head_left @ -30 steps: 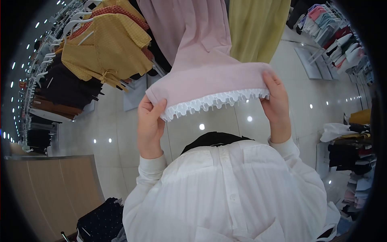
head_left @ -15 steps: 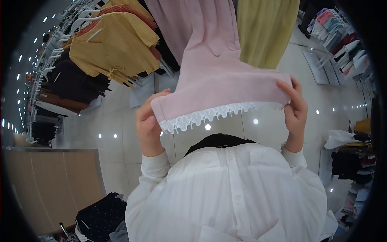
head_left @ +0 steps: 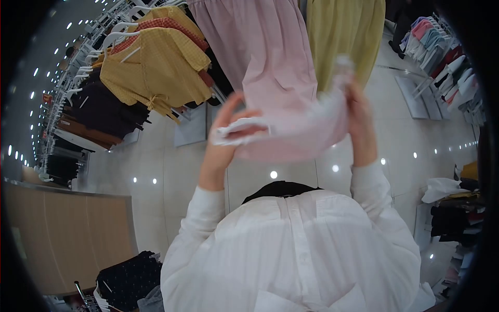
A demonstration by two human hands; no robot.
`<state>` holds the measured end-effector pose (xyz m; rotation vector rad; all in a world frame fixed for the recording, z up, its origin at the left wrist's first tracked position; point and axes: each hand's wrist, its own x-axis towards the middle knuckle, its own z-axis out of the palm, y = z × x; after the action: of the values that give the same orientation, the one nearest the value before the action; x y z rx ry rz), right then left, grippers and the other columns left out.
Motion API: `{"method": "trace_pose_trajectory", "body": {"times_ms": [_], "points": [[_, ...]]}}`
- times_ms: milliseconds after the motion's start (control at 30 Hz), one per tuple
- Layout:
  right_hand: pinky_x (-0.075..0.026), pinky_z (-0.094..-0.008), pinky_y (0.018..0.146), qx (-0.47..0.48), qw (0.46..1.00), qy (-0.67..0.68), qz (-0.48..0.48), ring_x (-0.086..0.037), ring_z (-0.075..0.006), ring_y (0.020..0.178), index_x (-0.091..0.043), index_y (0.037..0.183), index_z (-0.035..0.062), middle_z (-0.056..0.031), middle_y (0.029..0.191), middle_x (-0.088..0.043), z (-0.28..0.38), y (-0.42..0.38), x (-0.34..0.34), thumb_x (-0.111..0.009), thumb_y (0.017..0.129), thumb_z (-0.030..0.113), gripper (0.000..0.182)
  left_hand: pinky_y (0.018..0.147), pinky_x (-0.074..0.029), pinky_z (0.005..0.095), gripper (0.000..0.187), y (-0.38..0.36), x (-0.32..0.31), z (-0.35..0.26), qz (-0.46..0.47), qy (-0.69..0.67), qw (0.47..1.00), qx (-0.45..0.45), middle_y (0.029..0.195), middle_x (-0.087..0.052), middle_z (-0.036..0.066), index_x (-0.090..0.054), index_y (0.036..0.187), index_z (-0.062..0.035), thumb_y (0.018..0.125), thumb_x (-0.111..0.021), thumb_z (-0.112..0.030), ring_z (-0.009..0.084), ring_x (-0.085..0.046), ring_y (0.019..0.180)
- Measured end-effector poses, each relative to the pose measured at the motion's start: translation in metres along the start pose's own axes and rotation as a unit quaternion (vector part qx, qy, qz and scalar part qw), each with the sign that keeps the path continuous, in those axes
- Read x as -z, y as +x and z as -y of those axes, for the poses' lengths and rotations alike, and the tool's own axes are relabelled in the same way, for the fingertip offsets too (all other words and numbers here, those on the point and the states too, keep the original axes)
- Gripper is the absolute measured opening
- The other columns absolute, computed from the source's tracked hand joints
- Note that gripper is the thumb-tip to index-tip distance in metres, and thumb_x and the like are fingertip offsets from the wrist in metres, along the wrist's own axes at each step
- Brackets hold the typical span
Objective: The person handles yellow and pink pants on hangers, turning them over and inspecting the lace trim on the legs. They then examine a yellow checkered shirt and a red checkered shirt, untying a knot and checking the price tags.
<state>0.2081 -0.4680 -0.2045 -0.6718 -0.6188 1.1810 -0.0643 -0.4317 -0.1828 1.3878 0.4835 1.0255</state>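
A pink garment [head_left: 280, 78] hangs down in front of me, its lower end lifted and folded up, with white lace trim [head_left: 244, 125] along the hem. My left hand [head_left: 221, 143] is at the left end of this hem, fingers curled about the lace edge. The right end is in my right hand [head_left: 361, 122], with the fingers closed on the cloth and blurred by motion. A yellow-green garment [head_left: 343, 31] hangs directly behind, to the right, and a duller pink one [head_left: 218, 31] to the left.
Yellow tops [head_left: 156, 67] and dark clothes hang on a rack at the left. A wood-panelled counter [head_left: 67, 234] stands at lower left, beside a dark dotted garment [head_left: 130, 281]. More clothing racks [head_left: 431, 41] line the right side, where a person's dark-clad legs [head_left: 401, 31] show. Pale tiles [head_left: 156, 161] cover the floor.
The hem was stretched flat between both hands with its lace hanging down. Now the hands are closer together and higher, and the hem is turned upward, with the lace on top.
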Motion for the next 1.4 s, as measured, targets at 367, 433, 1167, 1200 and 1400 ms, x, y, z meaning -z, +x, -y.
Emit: {"method": "trace_pose_trajectory", "body": {"times_ms": [367,433,1167,1200,1400], "points": [[-0.042,-0.0228,0.082,0.156,0.977,-0.082,0.118,-0.049,-0.0127,0.096,-0.035,0.125,0.0058,-0.0064,0.102,-0.047,0.027,-0.032,-0.024,-0.051,0.077,-0.003,0.052,0.037,-0.029,0.0129,0.02,-0.006,0.022,0.008,0.0,-0.315,0.949,0.034,0.073,-0.055,0.007,-0.051,0.09,0.0018,0.081,-0.052,-0.016,0.0013,-0.03,0.037],[-0.042,-0.0238,0.082,0.183,0.973,-0.101,0.098,-0.049,-0.0134,0.097,-0.036,0.125,0.0063,-0.0072,0.104,-0.047,0.033,-0.033,-0.027,-0.051,0.077,-0.003,0.052,0.036,-0.028,0.0132,0.022,-0.008,0.02,0.004,0.004,-0.278,0.96,0.02,0.075,-0.055,0.007,-0.052,0.09,0.0018,0.081,-0.053,-0.017,0.0018,-0.032,0.038],[-0.036,-0.0276,0.092,0.062,0.995,-0.067,0.04,-0.045,-0.0149,0.108,-0.035,0.128,0.0062,-0.0075,0.121,-0.043,0.003,-0.037,0.001,-0.058,0.071,0.004,0.061,0.093,-0.034,0.0363,0.031,-0.039,0.004,0.012,-0.003,-0.14,0.99,-0.026,0.119,-0.048,0.009,-0.044,0.119,-0.0018,0.09,-0.04,-0.014,0.0197,-0.046,0.109],[-0.036,-0.0276,0.092,0.06,0.995,-0.066,0.039,-0.045,-0.0149,0.108,-0.035,0.128,0.0062,-0.0075,0.121,-0.043,0.003,-0.038,0.001,-0.058,0.071,0.004,0.061,0.088,-0.036,0.0317,0.027,-0.038,0.0,0.008,-0.033,-0.117,0.992,-0.037,0.112,-0.052,0.008,-0.048,0.113,0.0001,0.089,-0.044,-0.012,0.0158,-0.049,0.102],[-0.037,-0.0249,0.088,0.112,0.984,-0.14,0.018,-0.048,-0.0127,0.101,-0.039,0.124,0.0031,-0.0058,0.113,-0.049,0.007,-0.043,-0.007,-0.058,0.072,0.003,0.055,0.081,-0.04,0.0271,0.022,-0.041,0.0,0.001,-0.127,-0.062,0.987,-0.073,0.098,-0.059,0.006,-0.056,0.102,0.0011,0.084,-0.055,-0.01,0.0119,-0.054,0.089]]}}
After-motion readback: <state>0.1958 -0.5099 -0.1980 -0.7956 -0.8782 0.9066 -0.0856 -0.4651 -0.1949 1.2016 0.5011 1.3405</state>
